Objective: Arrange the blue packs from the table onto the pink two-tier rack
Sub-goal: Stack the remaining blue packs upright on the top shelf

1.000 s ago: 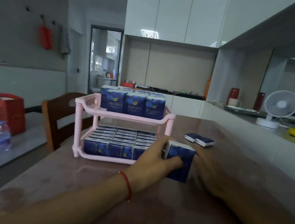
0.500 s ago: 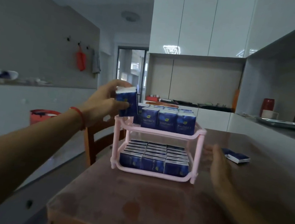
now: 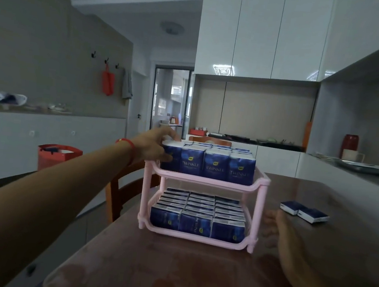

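The pink two-tier rack (image 3: 260,198) stands on the brown table (image 3: 192,273). Its lower tier is packed with blue packs (image 3: 197,222), and more stand upright in a row on the upper tier (image 3: 216,167). My left hand (image 3: 153,147) grips the leftmost blue pack (image 3: 172,156), which sits upright at the left end of the upper tier. My right hand (image 3: 277,231) hovers open just right of the rack, low over the table, holding nothing. Two loose blue packs (image 3: 303,211) lie flat on the table to the right.
A wooden chair (image 3: 126,190) stands at the table's left side, behind the rack. A red bag (image 3: 58,155) sits on the floor at left. A counter at right carries a metal tray (image 3: 370,168), a mug and red canisters (image 3: 350,144).
My left hand carried a blue pack from the table up over the rack's left corner and set it down into the upper tier. My right hand moved from the table toward the rack's right side.
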Motion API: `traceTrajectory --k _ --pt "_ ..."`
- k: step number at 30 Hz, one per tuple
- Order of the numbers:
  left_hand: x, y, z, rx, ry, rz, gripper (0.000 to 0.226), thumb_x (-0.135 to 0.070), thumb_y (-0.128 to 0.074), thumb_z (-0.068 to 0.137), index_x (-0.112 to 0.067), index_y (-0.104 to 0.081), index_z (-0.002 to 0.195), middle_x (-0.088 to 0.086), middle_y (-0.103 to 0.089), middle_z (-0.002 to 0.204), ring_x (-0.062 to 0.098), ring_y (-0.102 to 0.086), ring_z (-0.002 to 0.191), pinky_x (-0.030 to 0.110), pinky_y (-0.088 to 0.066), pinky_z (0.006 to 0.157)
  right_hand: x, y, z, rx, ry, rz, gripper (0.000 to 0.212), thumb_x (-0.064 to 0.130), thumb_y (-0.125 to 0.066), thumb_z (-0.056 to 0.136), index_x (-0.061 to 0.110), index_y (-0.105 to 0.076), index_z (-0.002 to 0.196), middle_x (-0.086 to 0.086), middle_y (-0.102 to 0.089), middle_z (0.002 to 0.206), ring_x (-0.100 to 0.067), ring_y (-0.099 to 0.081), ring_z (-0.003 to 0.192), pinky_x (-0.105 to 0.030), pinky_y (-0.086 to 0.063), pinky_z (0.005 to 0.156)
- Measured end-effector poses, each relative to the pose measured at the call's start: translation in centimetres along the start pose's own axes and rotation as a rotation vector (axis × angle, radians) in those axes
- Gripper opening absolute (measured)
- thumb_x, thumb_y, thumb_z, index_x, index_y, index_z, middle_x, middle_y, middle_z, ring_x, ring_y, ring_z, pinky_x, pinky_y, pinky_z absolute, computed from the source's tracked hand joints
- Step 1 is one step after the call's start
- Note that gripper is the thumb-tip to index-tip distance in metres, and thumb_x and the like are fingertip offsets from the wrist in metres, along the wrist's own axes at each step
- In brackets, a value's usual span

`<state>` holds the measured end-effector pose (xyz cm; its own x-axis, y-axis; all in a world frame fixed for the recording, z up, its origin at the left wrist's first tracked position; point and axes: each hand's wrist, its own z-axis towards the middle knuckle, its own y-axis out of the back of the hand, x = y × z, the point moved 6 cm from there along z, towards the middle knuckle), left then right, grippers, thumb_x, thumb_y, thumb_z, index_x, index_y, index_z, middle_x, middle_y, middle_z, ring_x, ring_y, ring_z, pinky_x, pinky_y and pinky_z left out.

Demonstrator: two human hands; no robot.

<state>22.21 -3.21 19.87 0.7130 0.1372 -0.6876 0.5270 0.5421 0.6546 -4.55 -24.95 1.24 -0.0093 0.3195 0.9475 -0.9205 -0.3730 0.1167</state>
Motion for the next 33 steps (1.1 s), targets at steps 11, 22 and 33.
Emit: traceTrajectory --k 11,22,33 --pt "-0.5 -0.6 1.0 -0.034 -0.058 0.294 0.063 -0.002 -0.072 0.082 -0.023 -0.047 0.136 0.007 -0.048 0.133 0.029 -0.055 0.117 0.042 -0.055 0.094 -1.3 0.0 0.3 0.05 0.015 -0.08 0.021 0.035 -0.049 0.103 0.036 -0.069 0.101 -0.01 -0.071 0.095 -0.034 -0.066 0.085 -0.06 -0.055 0.083" --pt "0.1 0.3 0.7 -0.086 -0.033 0.28 0.07 -0.007 -0.075 0.081 -0.018 -0.04 0.14 0.013 -0.052 0.135 0.031 -0.059 0.114 0.043 -0.055 0.093 -0.8 0.0 0.2 0.139 0.005 -0.18 0.026 0.027 -0.046 0.105 0.012 -0.067 0.107 -0.012 -0.071 0.09 -0.032 -0.067 0.083 -0.049 -0.056 0.074" --pt "-1.3 0.3 0.2 -0.254 -0.179 0.413 0.033 -0.015 -0.069 0.088 -0.014 -0.062 0.12 0.011 -0.062 0.126 0.026 -0.061 0.108 0.029 -0.05 0.079 -2.1 -0.2 1.1 0.157 -0.053 -0.282 0.018 0.005 -0.055 0.1 0.02 -0.064 0.103 -0.019 -0.069 0.097 -0.037 -0.068 0.085 -0.056 -0.059 0.079"
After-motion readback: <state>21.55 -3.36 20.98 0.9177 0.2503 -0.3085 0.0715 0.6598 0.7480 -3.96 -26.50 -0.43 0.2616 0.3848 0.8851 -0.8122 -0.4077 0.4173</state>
